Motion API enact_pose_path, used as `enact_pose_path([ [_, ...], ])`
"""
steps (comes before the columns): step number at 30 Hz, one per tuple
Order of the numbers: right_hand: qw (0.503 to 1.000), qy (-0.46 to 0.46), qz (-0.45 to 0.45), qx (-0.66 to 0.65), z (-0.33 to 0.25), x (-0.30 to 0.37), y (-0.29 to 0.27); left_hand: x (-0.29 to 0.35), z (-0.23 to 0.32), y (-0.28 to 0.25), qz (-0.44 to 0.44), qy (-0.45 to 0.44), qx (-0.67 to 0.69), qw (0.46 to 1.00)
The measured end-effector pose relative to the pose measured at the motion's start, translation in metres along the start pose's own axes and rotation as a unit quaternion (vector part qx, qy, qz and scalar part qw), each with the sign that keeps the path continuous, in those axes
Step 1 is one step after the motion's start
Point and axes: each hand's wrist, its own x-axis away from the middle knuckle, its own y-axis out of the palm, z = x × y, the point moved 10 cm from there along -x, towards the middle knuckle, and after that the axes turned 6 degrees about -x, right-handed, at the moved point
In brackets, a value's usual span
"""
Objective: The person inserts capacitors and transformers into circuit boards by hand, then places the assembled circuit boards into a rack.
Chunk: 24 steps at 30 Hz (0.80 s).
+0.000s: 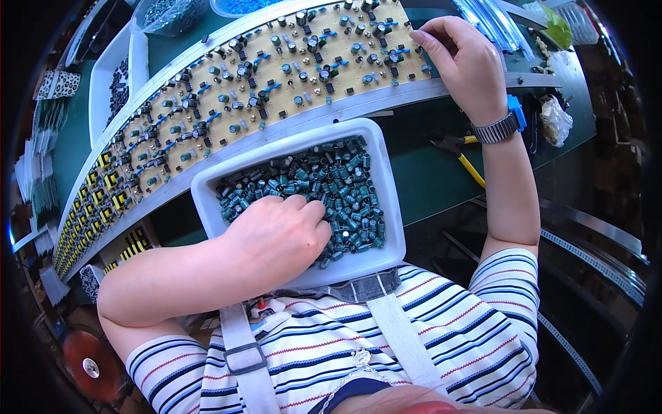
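My left hand [279, 231] reaches into a white plastic tray [390, 221] of small dark green cylindrical capacitors [353, 207]. Its fingers are curled down among them; the fingertips are hidden. The tray sits against my body. Beyond it, a long row of tan circuit boards [298, 77] lies in a metal rail [372, 99], studded with capacitors, black parts and blue parts. At the row's right end my right hand [469, 65] is closed in a pinch, thumb and forefinger together by the board's edge. What sits between those fingertips is too small to make out.
Yellow-handled pliers [471, 170] lie right of the tray. Another white tray [101, 79] with black parts stands far left, near a clear bag [172, 19] of small parts and a container of blue parts [241, 5]. Clear plastic tubes [493, 27] and crumpled plastic [555, 121] lie right.
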Motion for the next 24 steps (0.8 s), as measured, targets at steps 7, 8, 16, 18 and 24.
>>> enact_pose_path([
  [7, 0.998, -0.053, 0.012, -0.035, -0.025, 0.002, -0.023, -0.005, -0.001, -0.015, 0.008, 0.005, 0.027, 1.000],
  [8, 0.996, -0.072, 0.023, -0.048, -0.037, 0.003, -0.034, -0.004, -0.005, -0.024, 0.040, -0.004, 0.066, 0.997],
  [16, 0.822, -0.222, -0.090, -0.516, -0.161, 0.041, -0.055, -0.022, -0.083, -0.115, 0.272, -0.121, 0.271, 0.915],
  [18, 0.793, -0.209, -0.050, -0.570, -0.160, 0.041, -0.064, -0.043, -0.096, -0.129, 0.274, -0.121, 0.251, 0.920],
  [24, 0.781, -0.194, -0.059, -0.590, -0.149, 0.045, -0.074, -0.100, -0.122, -0.154, 0.242, -0.161, 0.250, 0.924],
])
